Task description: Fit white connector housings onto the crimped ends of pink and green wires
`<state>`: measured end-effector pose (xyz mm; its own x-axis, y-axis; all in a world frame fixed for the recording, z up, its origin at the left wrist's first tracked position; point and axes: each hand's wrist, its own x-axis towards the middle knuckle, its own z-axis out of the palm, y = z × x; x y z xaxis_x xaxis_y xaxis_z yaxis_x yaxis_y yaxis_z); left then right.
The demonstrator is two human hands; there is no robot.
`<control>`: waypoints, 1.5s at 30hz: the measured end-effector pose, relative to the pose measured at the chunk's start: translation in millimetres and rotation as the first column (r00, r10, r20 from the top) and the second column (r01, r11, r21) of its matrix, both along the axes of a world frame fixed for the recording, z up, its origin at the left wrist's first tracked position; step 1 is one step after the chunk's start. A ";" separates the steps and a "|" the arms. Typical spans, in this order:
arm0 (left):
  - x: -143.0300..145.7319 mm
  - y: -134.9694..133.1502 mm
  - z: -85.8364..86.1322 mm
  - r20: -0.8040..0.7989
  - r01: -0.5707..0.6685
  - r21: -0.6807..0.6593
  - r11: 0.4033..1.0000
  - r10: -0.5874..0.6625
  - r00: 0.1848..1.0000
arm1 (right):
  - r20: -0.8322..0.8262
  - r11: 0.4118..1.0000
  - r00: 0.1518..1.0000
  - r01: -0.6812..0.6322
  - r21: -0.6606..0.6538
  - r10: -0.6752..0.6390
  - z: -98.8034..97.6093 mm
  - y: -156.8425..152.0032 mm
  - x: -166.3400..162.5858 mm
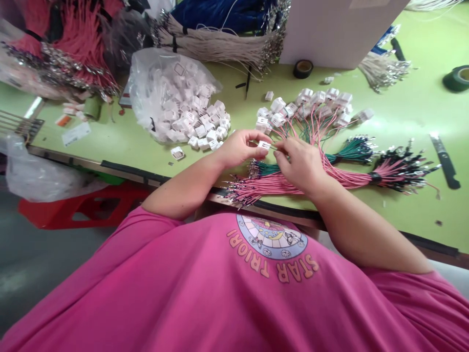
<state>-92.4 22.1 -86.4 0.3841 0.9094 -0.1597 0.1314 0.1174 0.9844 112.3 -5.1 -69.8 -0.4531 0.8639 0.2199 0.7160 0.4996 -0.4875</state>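
My left hand (240, 146) pinches a small white plastic connector (264, 144) between thumb and fingers. My right hand (298, 161) is closed in a pinch right beside it, fingertips at the connector's right side, apparently on a thin wire that I cannot make out clearly. Both hands hover over a bundle of pink wires (278, 183) and a bundle of green wires (348, 151) lying on the green table (403, 112). Behind the hands lies a row of finished white connectors with pink and green wires (311, 105).
A clear bag of loose white connectors (183, 105) sits at the left. Bundles of red, beige and blue wires lie at the back. A cardboard box (337, 29), tape rolls (303, 68), a black knife (445, 161) and a red stool (84, 208) are around.
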 end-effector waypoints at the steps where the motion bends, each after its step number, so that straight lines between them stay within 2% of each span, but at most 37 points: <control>1: -0.7 0.8 -0.3 0.002 -0.014 -0.005 1.000 0.014 1.000 | 0.039 0.999 0.998 -0.047 0.028 0.046 5.5 -2.5 1.9; 3: -1.4 2.0 -0.7 -0.005 -0.026 -0.002 1.000 0.026 1.000 | 0.178 0.971 0.955 -0.239 -0.009 0.236 15.9 -8.6 4.5; 5: -1.0 2.2 -0.6 -0.012 -0.028 0.001 1.000 0.028 1.000 | 0.328 0.904 0.843 -0.406 -0.131 0.426 22.6 -15.0 4.8; 6: -0.5 2.0 -0.2 -0.010 -0.031 0.000 1.000 0.031 0.999 | 0.381 0.880 0.794 -0.440 -0.178 0.474 24.0 -17.8 4.1; 8: 0.4 1.0 1.0 -0.002 -0.046 -0.004 0.999 0.046 0.999 | 0.436 0.869 0.752 -0.444 -0.219 0.494 24.0 -22.0 2.1; 12: 0.4 -0.3 2.7 0.001 -0.053 -0.007 0.999 0.053 0.999 | 0.409 0.860 0.756 -0.433 -0.271 0.510 24.0 -23.3 0.3; 18: -2.4 0.5 -0.2 0.015 -0.021 -0.001 1.000 0.021 1.000 | 0.174 0.783 0.784 -0.520 -0.341 0.596 34.2 -18.6 4.0; 21: -2.6 -0.1 -0.4 0.025 -0.011 -0.013 1.000 0.011 1.000 | 0.145 0.788 0.811 -0.483 -0.382 0.567 32.5 -24.2 -1.4; 24: -1.7 -1.7 2.0 0.058 -0.006 -0.036 0.999 0.008 0.998 | 0.149 0.810 0.825 -0.472 -0.348 0.545 27.1 -33.0 -10.7; 26: -0.9 -2.8 4.5 0.078 -0.002 -0.060 0.998 0.007 0.997 | 0.073 0.826 0.857 -0.465 -0.319 0.511 23.9 -35.6 -14.3; 28: 0.0 -3.7 6.4 0.100 0.009 -0.091 0.996 0.000 0.995 | -0.110 0.838 0.894 -0.446 -0.314 0.435 22.1 -33.5 -13.6; 31: 0.8 -3.9 6.5 0.145 0.021 -0.123 0.992 -0.003 0.989 | -0.429 0.831 0.878 -0.393 -0.394 0.212 20.0 -23.1 -8.0; 33: 0.9 -3.3 4.7 0.175 0.028 -0.124 0.992 -0.006 0.985 | -0.541 0.807 0.840 -0.341 -0.482 0.031 17.3 -14.8 -5.0; 36: 0.6 -2.2 2.1 0.206 0.055 -0.151 0.987 -0.023 0.978 | -0.586 0.786 0.782 -0.219 -0.578 -0.213 11.2 -4.6 -4.1; 38: 0.6 -2.1 1.7 0.223 0.060 -0.186 0.981 -0.017 0.975 | -0.580 0.795 0.752 -0.125 -0.593 -0.314 8.0 0.0 -4.2; 42: 1.7 -2.4 1.9 0.261 0.055 -0.240 0.969 0.010 0.965 | -0.552 0.829 0.747 -0.002 -0.559 -0.371 7.3 5.0 -1.6; 45: 2.5 -2.0 1.2 0.273 0.048 -0.249 0.967 0.022 0.962 | -0.508 0.847 0.780 0.051 -0.529 -0.365 8.4 6.9 1.7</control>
<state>-89.9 20.2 -85.3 0.4565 0.8477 -0.2703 -0.1334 0.3656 0.9212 114.0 1.9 -61.4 -0.1719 0.9821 -0.0770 0.2802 -0.0262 -0.9596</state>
